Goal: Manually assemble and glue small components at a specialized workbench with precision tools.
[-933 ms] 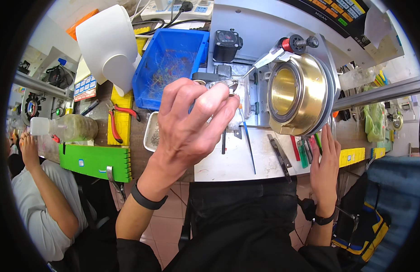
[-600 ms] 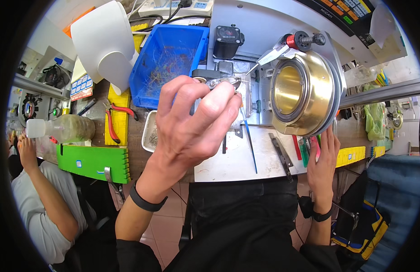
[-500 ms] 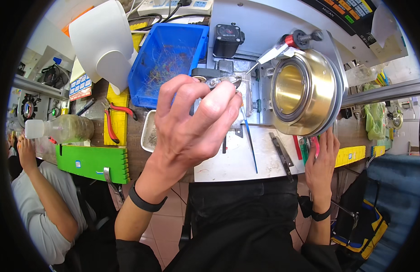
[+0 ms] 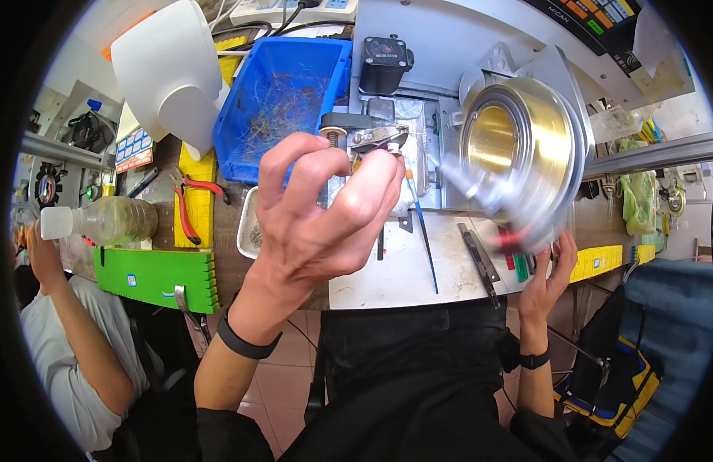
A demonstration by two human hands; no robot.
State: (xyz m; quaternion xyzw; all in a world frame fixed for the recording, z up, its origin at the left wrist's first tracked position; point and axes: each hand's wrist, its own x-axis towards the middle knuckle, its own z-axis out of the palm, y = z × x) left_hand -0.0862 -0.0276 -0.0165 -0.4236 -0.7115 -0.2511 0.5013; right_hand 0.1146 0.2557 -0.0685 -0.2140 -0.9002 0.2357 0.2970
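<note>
My left hand (image 4: 318, 208) is closed, thumb and fingertips pressed together at a small spring-loaded metal clamp (image 4: 377, 137) with a dark lever. What the fingertips pinch is hidden behind them. To the right stands a brass-coloured drum (image 4: 491, 138) on a round metal flange. A light, slender arm (image 4: 479, 185) on the drum is smeared by motion and slants across its lower front, with a blurred red part (image 4: 518, 239) at its lower end. My right hand (image 4: 549, 273) is just below the drum, fingers apart and holding nothing; whether a fingertip touches the flange I cannot tell.
A blue bin (image 4: 237, 142) with thin wire scraps stands at the back left. Nearby are red-handled pliers (image 4: 188, 208), a small white dish (image 4: 249, 231), a plastic bottle (image 4: 114, 218) and a thin blue brush (image 4: 423, 235). At far left, another person's arm (image 4: 75, 323) shows.
The slender arm with the red part has swung from the drum's top down to its lower front. My right fingers have spread and shifted slightly. My left hand stays at the clamp.
</note>
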